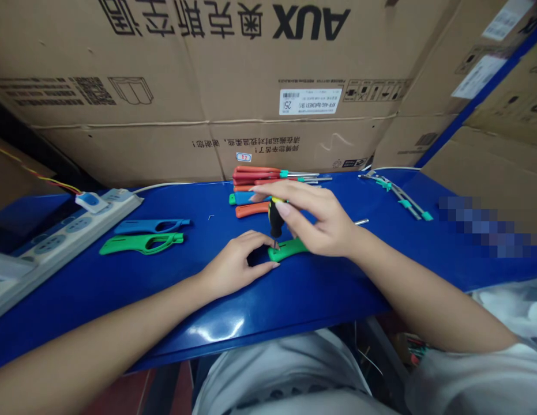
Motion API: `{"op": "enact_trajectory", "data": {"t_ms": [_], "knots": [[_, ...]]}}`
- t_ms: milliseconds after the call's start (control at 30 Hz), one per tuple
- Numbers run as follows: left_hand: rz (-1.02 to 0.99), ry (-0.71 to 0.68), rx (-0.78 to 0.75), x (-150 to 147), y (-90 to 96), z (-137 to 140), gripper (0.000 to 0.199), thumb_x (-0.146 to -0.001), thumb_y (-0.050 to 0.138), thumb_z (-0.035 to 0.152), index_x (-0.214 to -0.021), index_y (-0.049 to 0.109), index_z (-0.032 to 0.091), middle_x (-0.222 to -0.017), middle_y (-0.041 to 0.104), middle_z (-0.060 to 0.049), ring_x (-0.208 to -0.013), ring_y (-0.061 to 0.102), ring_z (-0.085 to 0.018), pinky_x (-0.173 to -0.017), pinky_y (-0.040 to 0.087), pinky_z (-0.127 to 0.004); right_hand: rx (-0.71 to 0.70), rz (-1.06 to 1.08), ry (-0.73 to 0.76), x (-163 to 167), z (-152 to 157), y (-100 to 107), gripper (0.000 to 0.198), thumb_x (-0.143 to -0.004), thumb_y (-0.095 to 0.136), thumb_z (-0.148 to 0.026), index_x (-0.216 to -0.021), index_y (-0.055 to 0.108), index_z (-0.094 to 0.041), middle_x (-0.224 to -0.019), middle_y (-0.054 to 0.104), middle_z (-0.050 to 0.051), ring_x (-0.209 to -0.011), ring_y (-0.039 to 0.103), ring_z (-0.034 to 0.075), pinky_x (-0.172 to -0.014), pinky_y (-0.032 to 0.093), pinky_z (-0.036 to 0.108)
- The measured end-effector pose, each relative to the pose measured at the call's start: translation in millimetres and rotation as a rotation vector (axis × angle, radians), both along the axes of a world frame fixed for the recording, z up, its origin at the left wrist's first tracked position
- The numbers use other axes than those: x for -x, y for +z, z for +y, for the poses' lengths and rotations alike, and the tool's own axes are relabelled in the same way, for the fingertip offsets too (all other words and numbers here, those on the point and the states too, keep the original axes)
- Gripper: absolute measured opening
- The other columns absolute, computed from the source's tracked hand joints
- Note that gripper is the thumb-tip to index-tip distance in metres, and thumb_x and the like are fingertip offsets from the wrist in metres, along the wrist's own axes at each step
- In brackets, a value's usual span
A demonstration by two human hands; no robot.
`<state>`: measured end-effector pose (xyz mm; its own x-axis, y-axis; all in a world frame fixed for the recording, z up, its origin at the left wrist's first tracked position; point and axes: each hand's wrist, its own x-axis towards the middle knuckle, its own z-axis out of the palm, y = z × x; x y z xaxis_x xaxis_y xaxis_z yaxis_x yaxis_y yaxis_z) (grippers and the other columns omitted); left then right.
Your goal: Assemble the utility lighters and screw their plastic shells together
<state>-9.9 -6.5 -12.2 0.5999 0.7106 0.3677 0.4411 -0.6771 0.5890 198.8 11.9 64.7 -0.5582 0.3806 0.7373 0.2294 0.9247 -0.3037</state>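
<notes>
Blue table [216,314], glossy under both hands: a slick top, so a sideways shove could let the work skate. Right hand [322,216]: thumb and at least 1 finger pinching the black-and-yellow screwdriver [275,223] by its grip; remaining fingers partly hidden, cannot tell how they sit. Left hand [233,262]: thumb and forefinger pressed in on the green handle [290,249], gripping its end from 2 sides. Handle lies on the table, end between the left fingertips, the rest running beneath the right fingers. Likeliest trouble, to my eye: the handle rolling or swinging, since only that end is visibly pinned by the left fingers. Screwdriver stands near upright, tip down at the pinched end; a tilt or uneven pressure could make it jump off into the left thumb or forefinger, both just beside it. Smallest worry: a thin bent metal bit [210,217] beyond and left of the left fingertips, easily swept away by a careless sleeve or wrist. Containers, big to small: cardboard carton [164,69], print upside down, well beyond all fingers, contents unseen; below the right forearm, under the table edge, a jumble of coloured bits [416,349], too blurred to tell what holds them.
</notes>
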Motion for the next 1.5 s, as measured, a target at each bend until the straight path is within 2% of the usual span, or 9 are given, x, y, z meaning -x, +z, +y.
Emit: {"op": "enact_trajectory", "data": {"t_ms": [100, 267, 500, 667, 767, 867, 1100, 1300, 1500], "knots": [[0.006, -0.01, 0.009, -0.4, 1.6, -0.5, 0.021, -0.089, 0.073, 0.031, -0.106, 0.066, 0.021, -0.108, 0.073, -0.003, -0.104, 0.067, -0.022, -0.096, 0.052, -0.036, 0.211, 0.068, 0.101, 3.4, 1.6, 0.5, 0.034, -0.104, 0.045, -0.034, -0.123, 0.065, -0.014, -0.102, 0.074, 0.007, -0.073, 0.068, 0.01, -0.065, 0.055, 0.022], [0.004, -0.004, 0.004, -0.7, 1.0, -0.6, 0.023, -0.089, 0.072, 0.032, -0.108, 0.065, 0.022, -0.11, 0.073, -0.003, -0.107, 0.067, -0.022, -0.098, 0.051, -0.037, -0.14, 0.138, -0.114, 0.1, 8.3, -4.6, 0.028, -0.088, 0.071, -0.044, -0.092, 0.072, -0.016, -0.087, 0.071, 0.005, -0.076, 0.065, 0.014, -0.072, 0.054, 0.027], [0.003, -0.012, 0.014, -0.9, 2.3, -0.7, 0.021, -0.088, 0.073, 0.03, -0.106, 0.065, 0.022, -0.107, 0.073, -0.004, -0.103, 0.068, -0.022, -0.095, 0.053, -0.037, 0.041, 0.01, -0.043, -1.4, 5.5, 0.8, 0.034, -0.105, 0.042, -0.03, -0.126, 0.065, -0.016, -0.102, 0.075, 0.007, -0.09, 0.07, 0.014, -0.079, 0.056, 0.026], [-0.002, -0.01, 0.003, -0.8, 1.1, -0.5, 0.022, -0.088, 0.073, 0.03, -0.107, 0.065, 0.022, -0.109, 0.073, -0.003, -0.106, 0.067, -0.021, -0.097, 0.051, -0.036, -0.199, -0.035, -0.244, -2.0, 4.2, -1.9, 0.039, -0.095, 0.061, -0.045, -0.118, 0.07, -0.015, -0.1, 0.076, 0.01, -0.092, 0.071, 0.02, -0.085, 0.057, 0.03], [-0.007, -0.008, 0.01, -0.8, 0.6, -0.3, 0.023, -0.088, 0.074, 0.03, -0.107, 0.065, 0.021, -0.107, 0.073, -0.003, -0.103, 0.068, -0.021, -0.096, 0.052, -0.036, -0.044, -0.06, -0.161, 0.3, -0.4, -0.7, 0.042, -0.105, 0.04, -0.032, -0.141, 0.055, -0.016, -0.12, 0.072, 0.01, -0.1, 0.07, 0.016, -0.084, 0.057, 0.027], [0.003, -0.001, 0.015, -1.0, 1.2, -0.2, 0.022, -0.087, 0.074, 0.03, -0.106, 0.065, 0.021, -0.106, 0.073, -0.003, -0.102, 0.068, -0.021, -0.095, 0.053, -0.036, 0.089, -0.011, -0.047, 2.0, -1.5, 1.7, 0.039, -0.105, 0.039, -0.028, -0.138, 0.057, -0.018, -0.112, 0.074, 0.007, -0.087, 0.071, 0.012, -0.078, 0.058, 0.024], [-0.011, -0.008, 0.005, -1.1, 0.0, 0.0, 0.023, -0.088, 0.073, 0.03, -0.108, 0.066, 0.022, -0.111, 0.073, -0.004, -0.108, 0.067, -0.023, -0.099, 0.051, -0.038, -0.231, -0.049, -0.276, 1.8, -0.4, -4.4, 0.032, -0.098, 0.057, -0.041, -0.113, 0.071, -0.017, -0.098, 0.077, 0.008, -0.087, 0.072, 0.018, -0.081, 0.056, 0.028], [0.005, -0.007, -0.01, -1.4, 1.5, -0.7, 0.021, -0.087, 0.074, 0.028, -0.105, 0.066, 0.021, -0.106, 0.073, -0.004, -0.102, 0.068, -0.022, -0.094, 0.053, -0.036, 0.074, 0.002, -0.049, 4.5, -4.0, 3.1, 0.033, -0.103, 0.045, -0.024, -0.128, 0.063, -0.015, -0.107, 0.076, 0.006, -0.082, 0.071, 0.011, -0.072, 0.056, 0.021], [0.006, -0.02, 0.001, -1.9, 0.9, -0.4, 0.023, -0.087, 0.074, 0.027, -0.107, 0.065, 0.022, -0.11, 0.073, -0.003, -0.108, 0.066, -0.022, -0.099, 0.051, -0.037, -0.203, -0.046, -0.293, 4.2, -1.7, -0.3, 0.036, -0.092, 0.066, -0.045, -0.113, 0.074, -0.017, -0.091, 0.079, 0.005, -0.079, 0.073, 0.016, -0.078, 0.055, 0.025]]}}
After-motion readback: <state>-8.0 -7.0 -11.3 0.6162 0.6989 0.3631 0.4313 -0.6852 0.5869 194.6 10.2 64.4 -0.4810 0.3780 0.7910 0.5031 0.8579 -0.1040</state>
